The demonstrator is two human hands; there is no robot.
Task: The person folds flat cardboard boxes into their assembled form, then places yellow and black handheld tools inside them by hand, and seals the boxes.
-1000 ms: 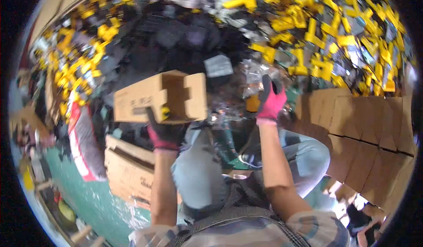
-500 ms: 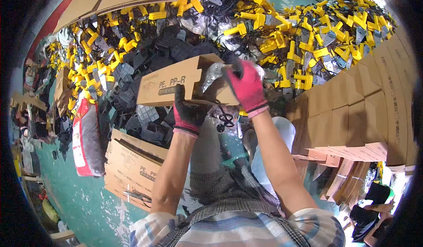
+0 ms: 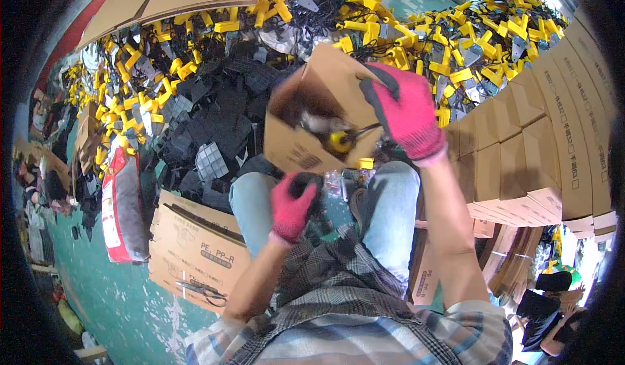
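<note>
An open cardboard box (image 3: 338, 72) tilts at 12 o'clock, beyond the worker's knees (image 3: 395, 192), a yellow part (image 3: 340, 141) and black cord (image 3: 368, 128) inside. The gloved right hand (image 3: 411, 112) pinches its edge; the left hand (image 3: 293, 207) curls below toward 7 o'clock, its contact with the box impossible to tell. Yellow-handled devices (image 3: 517, 26) heap at 2 o'clock, cartons (image 3: 521, 163) stand at 3. The step appears to be packing; the next move likely calls for settling the contents while steadying the box.
</note>
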